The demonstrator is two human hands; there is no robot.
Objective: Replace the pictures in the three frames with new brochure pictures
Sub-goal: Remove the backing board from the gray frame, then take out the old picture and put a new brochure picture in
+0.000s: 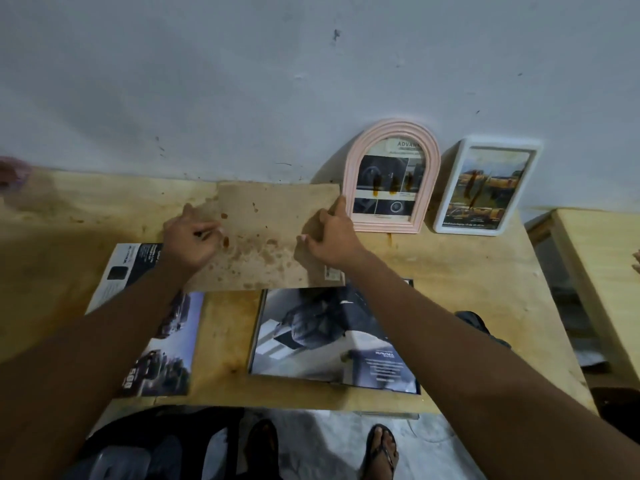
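Brown, stained backing board (273,230) is held flat-on above the middle of the wooden table (450,265), closer to its far edge. The left hand (192,242) grips the board's left edge with its fingers curled onto the face. The right hand (332,239) grips the right edge, thumb raised along it and fingers bent over the face.

Two frames stand at the far edge toward the right corner, leaning on the wall: a pink arched frame (391,128) and, just beside it, a white frame (467,231). Both already carry brochure pictures. The job therefore appears two-thirds complete, with the third frame in progress.

A brochure picture (329,344) lies flat near the table's near edge, directly below the board. A dark edge shows at its near right corner; whether that is the third frame cannot be told. A second brochure (162,327) lies at the near left corner.

Recommended procedure for this step:
- Keep both grips on opposite edges so that the board stays level.
- Align the board's near edge with the picture's far edge, then lower it squarely.
- Check that the picture lies flat and does not crease under the board.
- Keep the right thumb away from the pink arched frame, which stands just beside it and could be tipped.
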